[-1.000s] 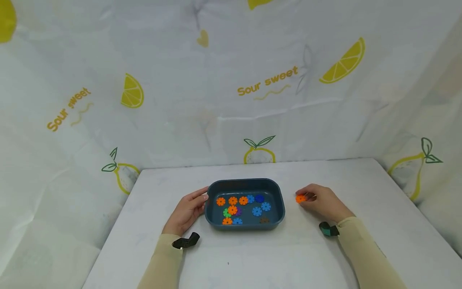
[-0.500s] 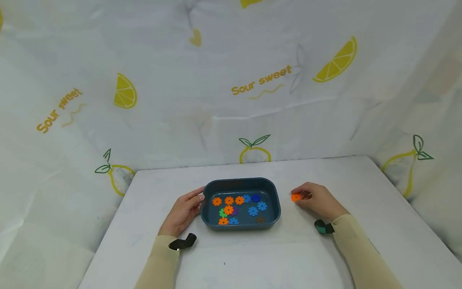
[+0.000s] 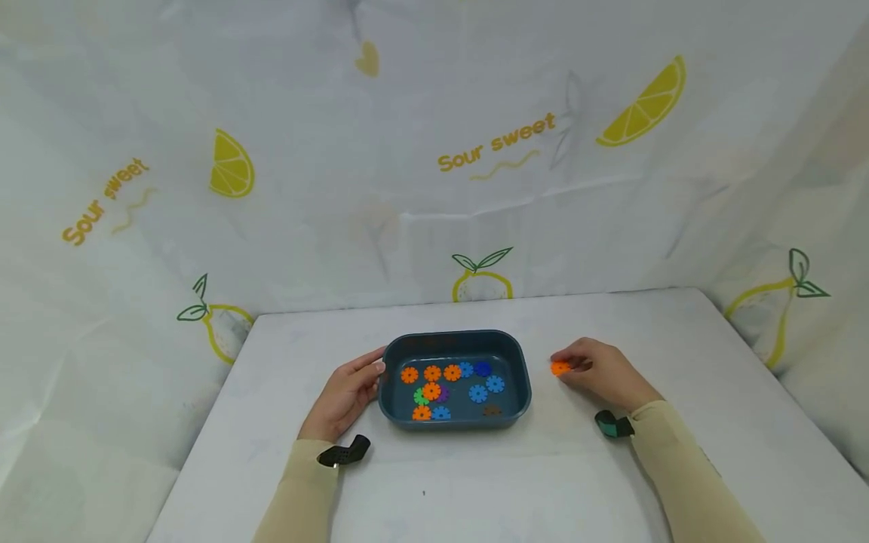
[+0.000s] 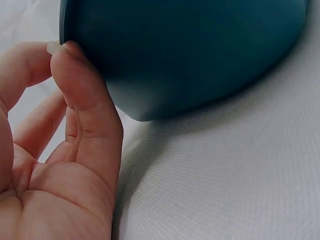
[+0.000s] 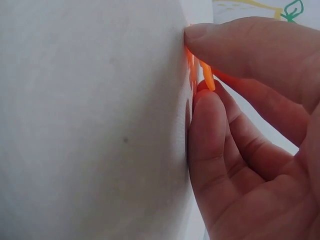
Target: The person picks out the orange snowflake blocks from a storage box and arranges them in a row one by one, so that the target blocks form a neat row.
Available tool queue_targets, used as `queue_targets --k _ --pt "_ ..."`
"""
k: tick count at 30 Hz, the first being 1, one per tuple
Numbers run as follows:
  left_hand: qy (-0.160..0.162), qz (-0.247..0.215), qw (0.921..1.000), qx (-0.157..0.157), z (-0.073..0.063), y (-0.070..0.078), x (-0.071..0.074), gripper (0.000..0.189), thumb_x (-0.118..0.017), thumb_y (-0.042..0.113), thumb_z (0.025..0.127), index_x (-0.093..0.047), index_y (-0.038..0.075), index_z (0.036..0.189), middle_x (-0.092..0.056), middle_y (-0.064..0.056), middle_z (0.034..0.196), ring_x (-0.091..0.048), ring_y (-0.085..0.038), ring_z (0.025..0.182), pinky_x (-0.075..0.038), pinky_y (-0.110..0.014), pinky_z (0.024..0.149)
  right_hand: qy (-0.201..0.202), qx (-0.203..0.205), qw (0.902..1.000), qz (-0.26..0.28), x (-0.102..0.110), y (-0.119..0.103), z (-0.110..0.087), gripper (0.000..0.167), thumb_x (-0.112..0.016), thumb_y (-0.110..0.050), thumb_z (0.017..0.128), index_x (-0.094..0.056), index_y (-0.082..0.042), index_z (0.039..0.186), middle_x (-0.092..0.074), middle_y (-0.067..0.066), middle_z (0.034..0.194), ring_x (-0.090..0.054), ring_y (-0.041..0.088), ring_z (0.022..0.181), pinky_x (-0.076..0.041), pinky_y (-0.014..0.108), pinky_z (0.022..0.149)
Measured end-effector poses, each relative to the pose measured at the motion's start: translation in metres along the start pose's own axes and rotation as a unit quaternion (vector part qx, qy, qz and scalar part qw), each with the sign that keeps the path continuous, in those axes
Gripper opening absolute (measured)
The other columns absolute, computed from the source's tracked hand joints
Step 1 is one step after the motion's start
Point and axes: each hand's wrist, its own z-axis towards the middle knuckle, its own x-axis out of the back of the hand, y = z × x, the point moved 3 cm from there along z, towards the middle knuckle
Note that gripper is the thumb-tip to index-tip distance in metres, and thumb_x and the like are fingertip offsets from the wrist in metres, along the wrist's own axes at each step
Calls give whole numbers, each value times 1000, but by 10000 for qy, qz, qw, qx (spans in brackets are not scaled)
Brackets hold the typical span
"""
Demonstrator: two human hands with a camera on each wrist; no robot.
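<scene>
A dark blue-grey tray (image 3: 455, 424) sits on the table with several notched plastic building discs inside. My left hand (image 3: 345, 396) holds the tray's left end; in the left wrist view the thumb (image 4: 82, 85) lies against its edge. To the right of the tray, my right hand (image 3: 600, 369) pinches an orange notched disc (image 3: 560, 368) at the table surface. In the right wrist view the orange disc (image 5: 208, 76) stands tilted between thumb and fingers. More orange shows low against the table there; whether it is a second disc I cannot tell.
Inside the tray are orange discs (image 3: 409, 375), blue discs (image 3: 478, 394), a green disc (image 3: 420, 397), a purple disc (image 3: 444, 394) and a brown disc (image 3: 492, 410). A white cloth with lemon prints (image 3: 482, 286) hangs behind the white table (image 3: 475, 483).
The orange disc at my right fingertips lay flatter before and is now tilted. My left hand stays at the tray. The head view has shifted slightly.
</scene>
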Motion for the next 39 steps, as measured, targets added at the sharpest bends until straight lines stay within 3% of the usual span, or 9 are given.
queue_targets --k 13,31,35,39 --pt "-83 -18 10000 -19 1 -2 0 50 -74 22 104 -63 12 151 -73 -1 120 -64 -9 92 -56 -19 79 -54 -68 10000 -12 0 2 -1 32 -81 -18 96 -79 -16 128 -74 3 120 -66 21 107 -56 37 94" --pt "3 -10 10000 -49 1 -3 -1 51 -75 23 103 -63 12 152 -72 0 119 -61 -9 92 -55 -19 79 -80 -63 9999 -115 8 -4 -1 35 -81 -22 96 -77 -14 130 -74 4 118 -65 22 107 -56 40 93" --pt "-84 1 9999 -64 2 -4 -2 52 -76 25 103 -63 13 152 -71 1 119 -59 -8 90 -53 -18 78 -223 -38 9997 -96 16 -19 5 38 -80 -23 98 -75 -11 133 -74 9 121 -68 25 109 -60 42 92" --pt "-26 18 9999 -117 0 -2 -2 50 -75 24 104 -64 12 151 -70 0 119 -58 -8 88 -53 -18 77 -307 379 9986 -189 26 -53 20 36 -79 -21 99 -75 -9 133 -75 12 122 -70 27 109 -62 48 95"
